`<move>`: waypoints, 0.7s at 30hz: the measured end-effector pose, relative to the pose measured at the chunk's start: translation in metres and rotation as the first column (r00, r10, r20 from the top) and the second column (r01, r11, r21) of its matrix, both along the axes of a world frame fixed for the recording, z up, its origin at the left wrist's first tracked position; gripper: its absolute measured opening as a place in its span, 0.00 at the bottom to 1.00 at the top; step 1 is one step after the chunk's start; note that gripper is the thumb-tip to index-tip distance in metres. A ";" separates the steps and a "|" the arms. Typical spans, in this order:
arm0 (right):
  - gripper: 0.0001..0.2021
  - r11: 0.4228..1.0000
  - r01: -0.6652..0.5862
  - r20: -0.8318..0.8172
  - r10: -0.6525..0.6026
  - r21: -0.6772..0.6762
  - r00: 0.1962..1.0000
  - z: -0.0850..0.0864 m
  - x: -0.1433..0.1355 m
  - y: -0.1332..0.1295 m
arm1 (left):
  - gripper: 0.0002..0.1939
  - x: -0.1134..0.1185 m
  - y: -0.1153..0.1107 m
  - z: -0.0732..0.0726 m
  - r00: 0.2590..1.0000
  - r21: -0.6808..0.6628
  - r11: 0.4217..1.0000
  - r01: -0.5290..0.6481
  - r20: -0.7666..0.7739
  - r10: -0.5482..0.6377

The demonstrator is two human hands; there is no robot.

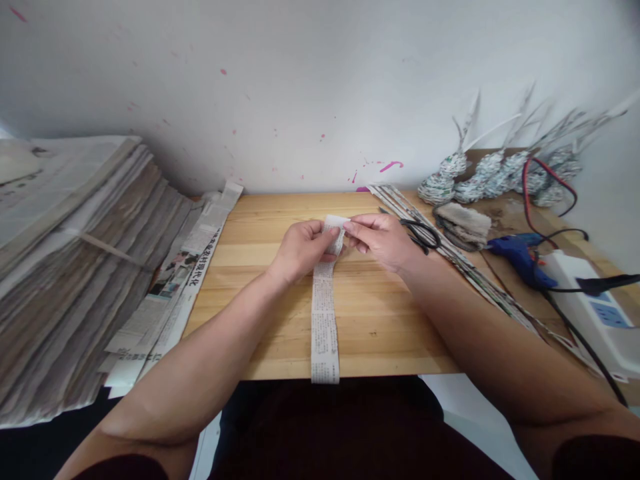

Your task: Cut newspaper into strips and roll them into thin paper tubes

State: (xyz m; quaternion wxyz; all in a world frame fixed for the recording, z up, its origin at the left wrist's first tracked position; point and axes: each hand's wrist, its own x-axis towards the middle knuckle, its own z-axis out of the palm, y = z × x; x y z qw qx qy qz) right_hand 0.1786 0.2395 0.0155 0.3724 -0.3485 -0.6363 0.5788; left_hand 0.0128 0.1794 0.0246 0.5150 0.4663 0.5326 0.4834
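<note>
A long strip of printed newspaper (325,320) runs down the middle of the wooden table, its lower end reaching the front edge. Its top end is raised between my two hands. My left hand (305,248) pinches the strip near the top, thumb lying over the paper. At the strip's upper right corner, the thumb and fingertips of my right hand (377,239) are closed on its edge.
Newspaper stack (90,267) and cut strips (175,287) lie left. Rolled paper sticks (450,260), black scissors (423,233), a cloth (463,225), a blue glue gun (520,257), a white power strip (595,313) and woven paper pieces (445,180) are right.
</note>
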 end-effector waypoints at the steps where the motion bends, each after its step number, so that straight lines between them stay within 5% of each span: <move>1: 0.15 1.000 0.004 -0.002 -0.004 -0.004 1.000 0.000 0.000 0.000 | 0.15 0.000 0.000 0.000 1.000 0.001 1.000 -0.001 -0.006 0.001; 21: 0.20 0.989 0.125 -0.033 -0.128 -0.080 0.991 0.002 -0.006 -0.006 | 0.17 0.001 0.000 -0.005 0.984 0.050 0.998 0.031 -0.176 -0.022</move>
